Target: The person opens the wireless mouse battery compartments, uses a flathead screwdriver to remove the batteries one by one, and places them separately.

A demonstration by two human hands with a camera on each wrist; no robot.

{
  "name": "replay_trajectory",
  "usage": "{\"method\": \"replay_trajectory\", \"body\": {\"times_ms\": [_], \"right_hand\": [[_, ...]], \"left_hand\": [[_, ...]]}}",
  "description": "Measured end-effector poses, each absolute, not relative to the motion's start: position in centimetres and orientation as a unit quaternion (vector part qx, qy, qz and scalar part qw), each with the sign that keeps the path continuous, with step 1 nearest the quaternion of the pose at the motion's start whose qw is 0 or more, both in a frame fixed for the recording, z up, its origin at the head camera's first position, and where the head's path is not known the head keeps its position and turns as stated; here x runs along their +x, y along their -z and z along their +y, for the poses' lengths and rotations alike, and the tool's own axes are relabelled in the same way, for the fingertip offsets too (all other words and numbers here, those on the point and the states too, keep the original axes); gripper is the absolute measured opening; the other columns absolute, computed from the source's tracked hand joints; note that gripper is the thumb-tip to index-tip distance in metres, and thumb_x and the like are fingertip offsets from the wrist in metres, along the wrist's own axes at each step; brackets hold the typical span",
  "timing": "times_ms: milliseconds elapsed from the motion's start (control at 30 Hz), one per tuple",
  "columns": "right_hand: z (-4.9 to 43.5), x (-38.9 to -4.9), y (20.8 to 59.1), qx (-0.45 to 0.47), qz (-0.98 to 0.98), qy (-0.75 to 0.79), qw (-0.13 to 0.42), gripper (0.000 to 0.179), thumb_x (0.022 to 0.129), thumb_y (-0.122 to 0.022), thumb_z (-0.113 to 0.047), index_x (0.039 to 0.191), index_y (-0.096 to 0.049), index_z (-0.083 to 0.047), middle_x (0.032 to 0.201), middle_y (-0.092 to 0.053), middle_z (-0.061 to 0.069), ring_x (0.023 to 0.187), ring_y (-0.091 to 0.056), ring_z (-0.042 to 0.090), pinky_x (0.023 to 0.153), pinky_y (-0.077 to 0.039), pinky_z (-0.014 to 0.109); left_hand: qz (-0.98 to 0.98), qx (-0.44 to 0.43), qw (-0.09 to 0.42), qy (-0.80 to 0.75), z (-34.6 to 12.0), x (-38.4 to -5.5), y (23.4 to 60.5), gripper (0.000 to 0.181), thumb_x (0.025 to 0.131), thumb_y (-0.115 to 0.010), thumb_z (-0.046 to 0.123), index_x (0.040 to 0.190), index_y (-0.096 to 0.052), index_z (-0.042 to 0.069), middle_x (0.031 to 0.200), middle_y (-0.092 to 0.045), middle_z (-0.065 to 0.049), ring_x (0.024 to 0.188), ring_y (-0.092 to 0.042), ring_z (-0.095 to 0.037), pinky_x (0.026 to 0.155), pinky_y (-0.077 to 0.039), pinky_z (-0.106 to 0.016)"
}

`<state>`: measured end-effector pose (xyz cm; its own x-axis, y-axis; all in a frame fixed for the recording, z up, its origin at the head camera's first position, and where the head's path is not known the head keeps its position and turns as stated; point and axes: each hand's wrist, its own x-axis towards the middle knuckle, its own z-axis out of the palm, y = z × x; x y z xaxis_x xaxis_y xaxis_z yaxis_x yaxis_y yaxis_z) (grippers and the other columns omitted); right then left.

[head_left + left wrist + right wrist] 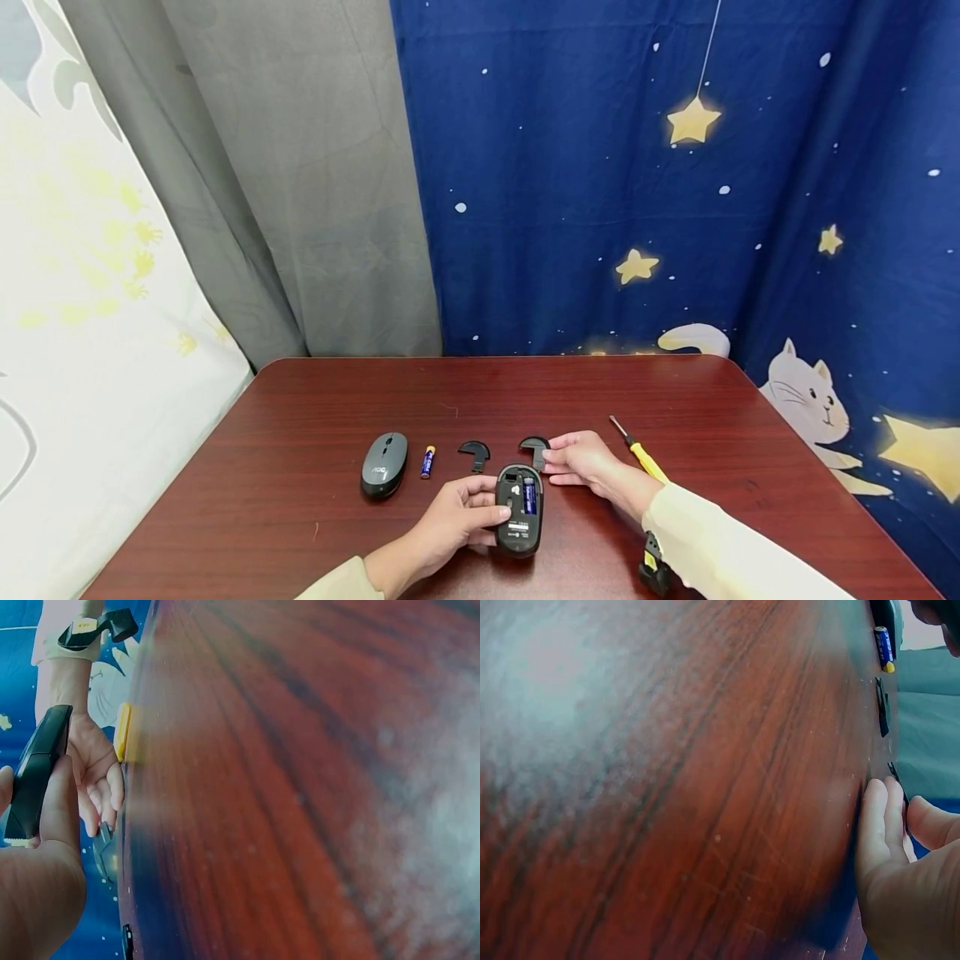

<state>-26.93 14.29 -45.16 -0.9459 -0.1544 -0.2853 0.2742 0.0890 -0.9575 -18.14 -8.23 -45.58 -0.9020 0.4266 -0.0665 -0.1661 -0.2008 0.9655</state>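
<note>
over a reddish table (337, 400), a starry curtain (555, 183) beyond our grip, our left hand (453, 515) clasps an upturned mouse (522, 521), our right hand (588, 461) beside it pinching a black cover (534, 445).

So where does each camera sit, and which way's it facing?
Head: worn on the head, facing forward and down across the table to the curtains; left hand, right hand and both sleeves show.
Left wrist: worn there, looking aslant over the table; the left hand with the held mouse and, beyond, the right hand show.
Right wrist: worn there, looking aslant over the table; the right hand pinching a black cover and, apparently, part of the left hand show.
Shared: head and right wrist both show the loose battery.
</note>
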Motion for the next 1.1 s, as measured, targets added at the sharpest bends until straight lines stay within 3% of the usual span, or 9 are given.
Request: {"method": "replay_trajectory", "body": {"times_ms": [700, 1100], "right_hand": [[13.47, -27.11, 45.29, 0.045, 0.772, 0.622, 0.121, 0.019, 0.085, -0.067, 0.007, 0.101, -0.06, 0.013, 0.078, -0.069, 0.016, 0.065, -0.069, 0.021, 0.056, -0.059, 0.033], [13.43, -27.13, 45.37, 0.052, 0.773, 0.622, 0.116, 0.016, 0.085, -0.069, 0.006, 0.099, -0.063, 0.011, 0.08, -0.07, 0.016, 0.065, -0.069, 0.021, 0.056, -0.059, 0.033]], "left_hand": [[0.6, 0.111, 0.193, -0.769, -8.29, -18.07, 45.69, 0.039, 0.088, -0.067, 0.001, 0.124, -0.055, -0.009, 0.102, -0.069, -0.018, 0.086, -0.069, -0.024, 0.067, -0.059, -0.035], [0.6, 0.113, 0.193, -0.768, -8.39, -18.03, 45.63, 0.039, 0.088, -0.067, 0.001, 0.123, -0.055, -0.009, 0.102, -0.069, -0.018, 0.087, -0.069, -0.024, 0.069, -0.059, -0.036]]}}
